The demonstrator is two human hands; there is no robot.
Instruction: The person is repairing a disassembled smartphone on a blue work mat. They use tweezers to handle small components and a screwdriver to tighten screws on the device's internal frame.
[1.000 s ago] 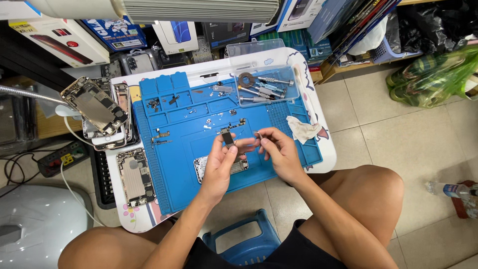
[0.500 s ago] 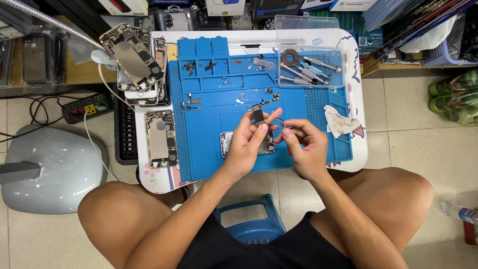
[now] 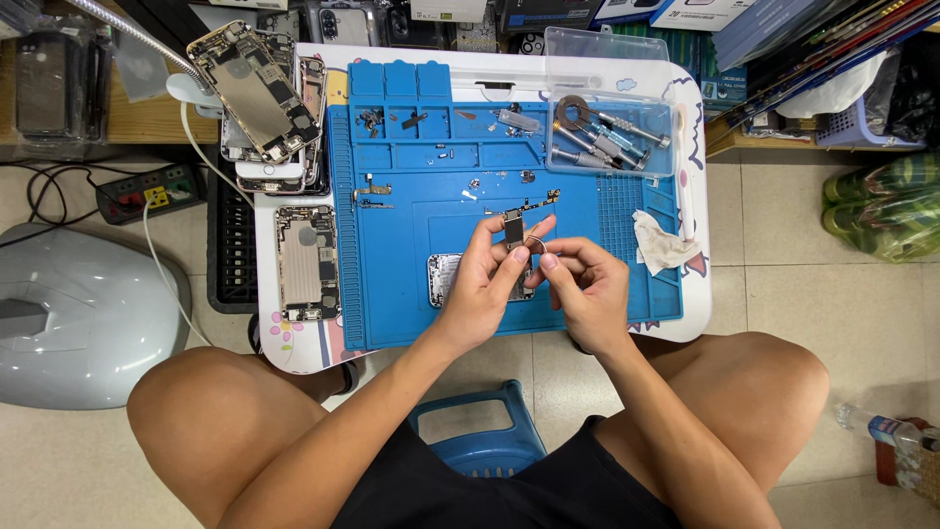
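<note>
— What covers the bench (image 3: 685, 323)?
— A blue repair mat (image 3: 431, 294), on a tiled floor (image 3: 783, 255). Opened phones (image 3: 257, 90) lie at its left edge.
— And the hands?
— The left hand (image 3: 482, 284) pinches a small circuit board (image 3: 514, 231) above the mat; the right hand (image 3: 586, 284), fingers curled, touches it with something too small to tell.

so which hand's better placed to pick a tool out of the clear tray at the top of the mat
Probably the right hand: it sits on the side nearer the clear tool tray. The left hand pinches the small circuit board, so it looks occupied.
</note>
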